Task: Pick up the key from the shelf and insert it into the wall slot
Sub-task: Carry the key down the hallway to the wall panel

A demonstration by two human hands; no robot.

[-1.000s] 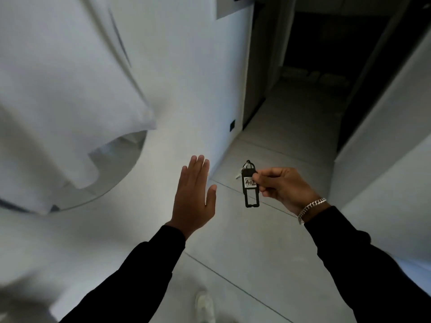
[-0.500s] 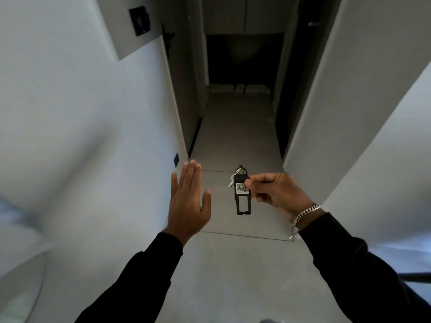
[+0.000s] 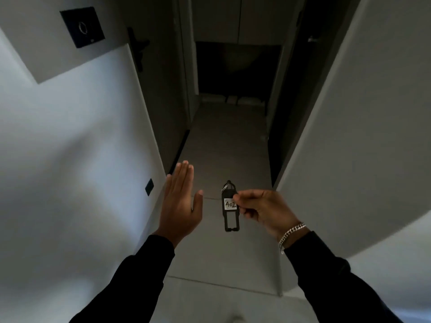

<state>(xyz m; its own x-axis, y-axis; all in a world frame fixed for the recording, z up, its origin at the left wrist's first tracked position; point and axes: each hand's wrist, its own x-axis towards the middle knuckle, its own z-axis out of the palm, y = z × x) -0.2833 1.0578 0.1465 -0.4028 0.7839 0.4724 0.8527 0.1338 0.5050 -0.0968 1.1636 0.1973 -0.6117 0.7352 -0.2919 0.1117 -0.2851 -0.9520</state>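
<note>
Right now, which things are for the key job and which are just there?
For the job:
- key tag marked 402, pinched in the right hand
- dark square panel high on the left wall, maybe the slot
- left hand, open, holding nothing

Just there:
- bracelet
- small dark wall plate
- floor

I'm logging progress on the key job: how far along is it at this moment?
Done: the pick-up, since the right hand pinches the black key tag marked 402 in mid-air over the floor. In hand: carrying it down the corridor, with the left hand open and empty. Left: inserting it; the tag touches no wall, and a dark wall panel sits far up left.
</note>
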